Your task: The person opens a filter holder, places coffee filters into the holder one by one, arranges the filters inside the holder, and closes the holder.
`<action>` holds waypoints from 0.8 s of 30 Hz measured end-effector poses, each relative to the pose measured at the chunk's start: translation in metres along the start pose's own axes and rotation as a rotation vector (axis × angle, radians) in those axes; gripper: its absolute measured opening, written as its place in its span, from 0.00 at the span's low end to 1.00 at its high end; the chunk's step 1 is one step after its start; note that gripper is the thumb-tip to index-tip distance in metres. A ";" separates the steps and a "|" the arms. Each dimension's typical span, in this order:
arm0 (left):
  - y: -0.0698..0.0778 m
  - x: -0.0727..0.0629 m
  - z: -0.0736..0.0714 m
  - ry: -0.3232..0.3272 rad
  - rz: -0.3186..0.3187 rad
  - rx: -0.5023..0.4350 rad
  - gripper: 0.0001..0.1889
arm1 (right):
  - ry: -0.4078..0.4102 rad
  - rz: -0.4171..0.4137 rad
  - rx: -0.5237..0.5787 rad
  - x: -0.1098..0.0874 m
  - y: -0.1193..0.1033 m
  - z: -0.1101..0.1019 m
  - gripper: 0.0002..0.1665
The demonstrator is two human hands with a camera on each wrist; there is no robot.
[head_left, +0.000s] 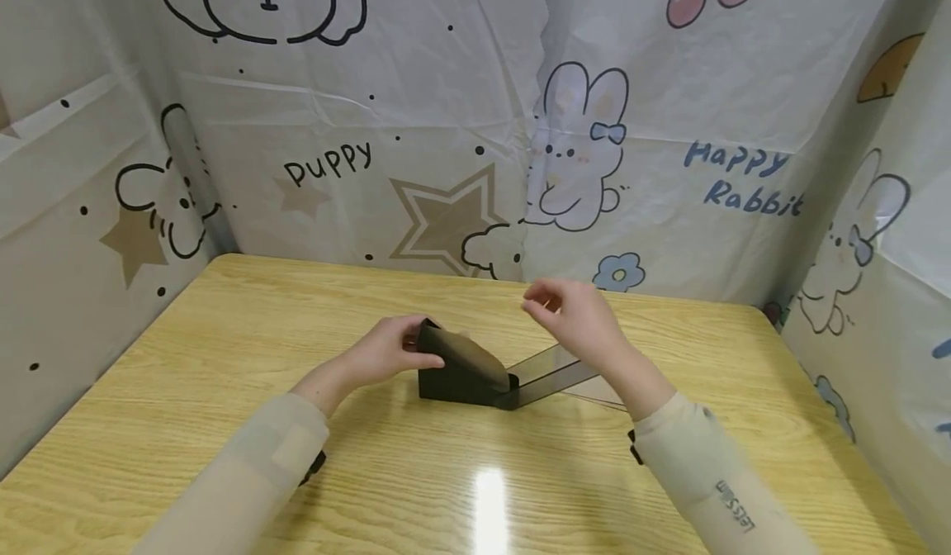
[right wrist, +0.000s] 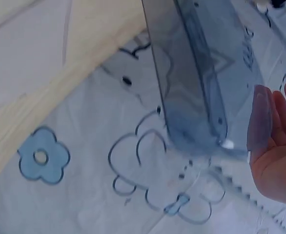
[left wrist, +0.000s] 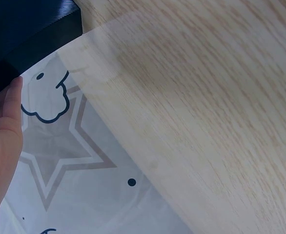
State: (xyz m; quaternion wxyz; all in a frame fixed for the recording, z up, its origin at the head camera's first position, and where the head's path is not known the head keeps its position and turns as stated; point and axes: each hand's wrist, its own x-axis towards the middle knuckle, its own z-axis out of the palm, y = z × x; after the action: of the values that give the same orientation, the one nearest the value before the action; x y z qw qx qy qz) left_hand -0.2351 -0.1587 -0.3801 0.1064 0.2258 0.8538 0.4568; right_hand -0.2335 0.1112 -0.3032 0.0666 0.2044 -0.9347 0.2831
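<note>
A black wedge-sided plastic box (head_left: 461, 369) stands on the table with a see-through smoke-grey lid (head_left: 553, 381) swung out from its right end. My left hand (head_left: 379, 347) grips the box's tall left end, thumb along the near side; its other fingers are partly hidden behind. In the left wrist view those fingers touch the dark box (left wrist: 35, 44). My right hand (head_left: 583, 320) hovers above the lid's far end, fingers loosely bent, holding nothing that shows. In the right wrist view the grey lid (right wrist: 192, 83) is beside the hand (right wrist: 279, 151), and some fingers show through a see-through part.
A thin clear sheet (head_left: 598, 390) lies on the wooden table (head_left: 371, 472) behind the lid, under my right forearm. A printed cloth (head_left: 446, 125) with cartoon animals hangs behind the table and along both sides.
</note>
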 end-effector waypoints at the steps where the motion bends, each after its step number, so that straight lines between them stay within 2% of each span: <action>1: 0.000 -0.001 -0.001 0.002 0.002 0.003 0.20 | 0.023 0.010 0.007 0.000 0.003 -0.006 0.10; 6: -0.001 -0.003 -0.002 0.004 0.011 0.002 0.20 | 0.095 0.108 0.003 0.000 0.026 -0.027 0.11; 12: -0.003 -0.003 -0.002 0.001 0.017 -0.005 0.20 | 0.094 0.233 -0.061 -0.003 0.064 -0.031 0.13; 15: -0.002 -0.003 -0.001 0.002 0.017 -0.002 0.20 | 0.032 0.305 -0.118 -0.006 0.085 -0.024 0.15; 21: 0.000 -0.002 -0.001 0.004 0.013 0.007 0.20 | -0.227 0.433 -0.202 -0.017 0.120 0.003 0.15; 24: 0.001 -0.001 -0.001 0.005 0.012 0.008 0.20 | -0.294 0.462 -0.227 -0.021 0.131 0.015 0.11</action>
State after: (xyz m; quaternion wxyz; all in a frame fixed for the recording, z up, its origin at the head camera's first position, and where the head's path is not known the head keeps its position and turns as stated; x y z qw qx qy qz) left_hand -0.2342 -0.1591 -0.3792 0.1006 0.2304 0.8545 0.4545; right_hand -0.2691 0.2090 -0.3867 -0.1135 0.0163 -0.9817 0.1519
